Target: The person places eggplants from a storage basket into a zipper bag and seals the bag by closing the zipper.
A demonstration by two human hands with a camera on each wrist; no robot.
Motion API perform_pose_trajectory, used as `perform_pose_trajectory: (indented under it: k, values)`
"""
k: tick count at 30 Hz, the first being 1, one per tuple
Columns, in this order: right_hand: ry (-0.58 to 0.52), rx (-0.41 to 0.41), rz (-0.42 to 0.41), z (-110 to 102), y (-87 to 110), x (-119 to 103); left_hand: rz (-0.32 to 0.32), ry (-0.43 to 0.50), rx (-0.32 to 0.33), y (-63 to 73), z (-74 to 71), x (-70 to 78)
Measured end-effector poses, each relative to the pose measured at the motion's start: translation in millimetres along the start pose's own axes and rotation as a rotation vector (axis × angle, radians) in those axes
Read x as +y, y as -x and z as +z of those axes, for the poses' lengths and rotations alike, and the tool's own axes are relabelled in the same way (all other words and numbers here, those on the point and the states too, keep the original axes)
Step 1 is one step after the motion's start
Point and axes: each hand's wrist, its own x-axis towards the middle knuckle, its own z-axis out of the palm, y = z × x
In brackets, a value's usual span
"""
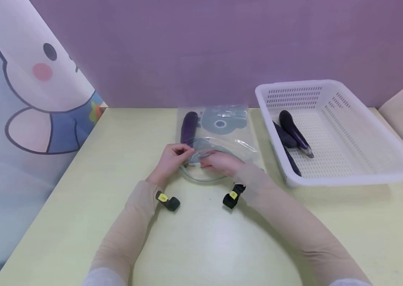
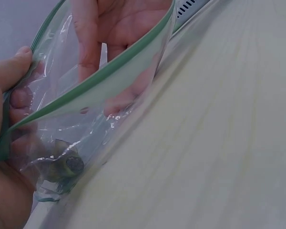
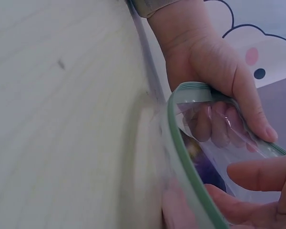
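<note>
A clear zip bag point(image 1: 247, 145) with a green rim lies on the table, its mouth facing me and spread wide. Inside along its left side is a purple eggplant point(image 1: 189, 126), whose stem end point(image 2: 72, 164) shows through the plastic in the left wrist view. My left hand point(image 1: 170, 159) grips the left edge of the mouth, thumb on one side of the film and fingers on the other. My right hand point(image 1: 222, 162) reaches into the mouth with loosely spread fingers point(image 3: 262, 174), nothing held between them. Green zip strip point(image 2: 90, 83) crosses in front of that hand.
To the right stands a white plastic basket point(image 1: 351, 182) with slotted walls. It holds an eggplant point(image 1: 292, 129) and other dark vegetables point(image 1: 284, 137) against its left wall. A purple backdrop point(image 1: 187, 51) rises behind the table, and a cartoon-print cloth point(image 1: 26, 127) hangs at left.
</note>
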Motion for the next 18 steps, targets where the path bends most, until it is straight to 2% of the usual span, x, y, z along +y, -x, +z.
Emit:
perform_pose_trajectory:
  k: [5, 12, 18]
  values:
    - [0.006, -0.026, -0.023, -4, 4.4, 3, -0.003, -0.017, 0.005, 0.0, 0.1, 0.6]
    - [0.082, -0.067, -0.063, -13, 16.0, 9, -0.019, -0.018, 0.008, -0.4, 1.1, 1.0]
    - [0.126, -0.067, -0.105, -15, 21.9, 14, -0.031, -0.028, 0.009, -0.2, 1.2, 1.4]
